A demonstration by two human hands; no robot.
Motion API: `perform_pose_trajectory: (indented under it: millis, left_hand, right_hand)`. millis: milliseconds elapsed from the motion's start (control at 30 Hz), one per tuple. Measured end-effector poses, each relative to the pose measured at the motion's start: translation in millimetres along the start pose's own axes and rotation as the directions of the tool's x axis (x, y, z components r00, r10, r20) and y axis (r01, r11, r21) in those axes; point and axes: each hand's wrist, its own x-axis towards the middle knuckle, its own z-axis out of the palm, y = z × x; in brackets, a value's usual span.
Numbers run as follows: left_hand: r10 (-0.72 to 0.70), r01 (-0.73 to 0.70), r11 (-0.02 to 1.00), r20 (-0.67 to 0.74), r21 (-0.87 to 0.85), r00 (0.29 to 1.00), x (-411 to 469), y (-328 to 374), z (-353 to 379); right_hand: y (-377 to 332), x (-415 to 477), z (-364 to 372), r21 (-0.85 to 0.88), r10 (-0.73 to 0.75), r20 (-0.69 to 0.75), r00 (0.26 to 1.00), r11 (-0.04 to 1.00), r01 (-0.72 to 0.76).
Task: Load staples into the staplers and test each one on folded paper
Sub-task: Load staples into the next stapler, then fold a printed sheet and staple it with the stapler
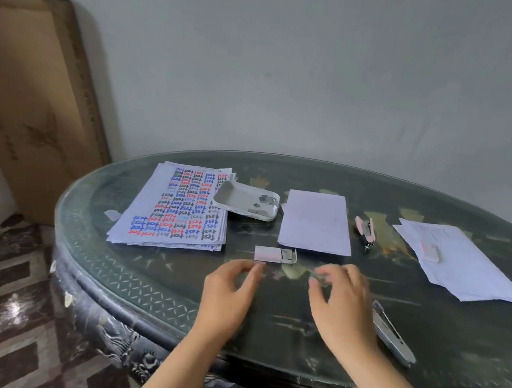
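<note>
**While both hands hover at the near edge, the staple box waits just ahead of them**

As the view takes in the dark round table [147, 296], the left hand [231, 290] hangs low over the top, fingers curled in towards the thumb. Is it pinching something? Too blurred, cannot tell. The right hand [342, 305] is beside it, apart from it, fingers spread and loosely bent, nothing visible in its grasp, and smeared with blur as well.

Just right of that hand, a grey stapler [392, 333] lies flat on the table, pointing away at a slant. Straight ahead of the fingertips, close but not touching, sits the small staple box [268, 254], pink and white, its inner drawer slid out on the right side.

Further back, on the left, a stack of printed sheets [176, 207] covered in red, blue and black characters, with a small paper scrap [113, 215] beside its left edge. In the middle, a folded white paper [316, 223] lies flat, just beyond the staple box. Right of it, a pink stapler [365, 230] lies with its arm swung open. Well over on the right, a loose pile of white sheets [475, 276] with a second small box [430, 251] resting on top.

Behind, a white tray [235, 196] overlaps the printed stack's far corner, with staple strips [263, 204] gathered at its right end. Beyond the table on the left, a flat cardboard carton [36, 98] leans on the wall
</note>
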Motion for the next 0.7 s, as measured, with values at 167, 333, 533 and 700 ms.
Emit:
perform_pose_trajectory:
  millis: [167,333,533,700]
  left_hand:
    - [-0.169,0.228,0.971,-0.472,0.071,0.865,66.7,-14.7,-87.1]
    - [-0.372,0.576,0.627,-0.447,0.525,0.813,143.8,-71.8,-155.7]
    - [-0.585,0.645,0.545,-0.308,0.535,0.75,179.8,-129.4,-171.6]
    - [-0.493,0.599,0.712,-0.346,0.367,0.798,168.6,-107.8,-185.4]
  right_hand:
    - [-108.0,71.6,72.2,0.192,-0.111,0.254,0.961,0.979,0.062]
    - [-158.9,103.8,124.8,0.104,-0.287,0.509,0.811,0.956,0.273]
    - [-159.7,105.8,140.5,0.045,-0.282,0.627,0.726,0.944,0.327]
    - [-149.8,102.2,147.4,0.057,-0.298,0.602,0.741,0.941,0.333]
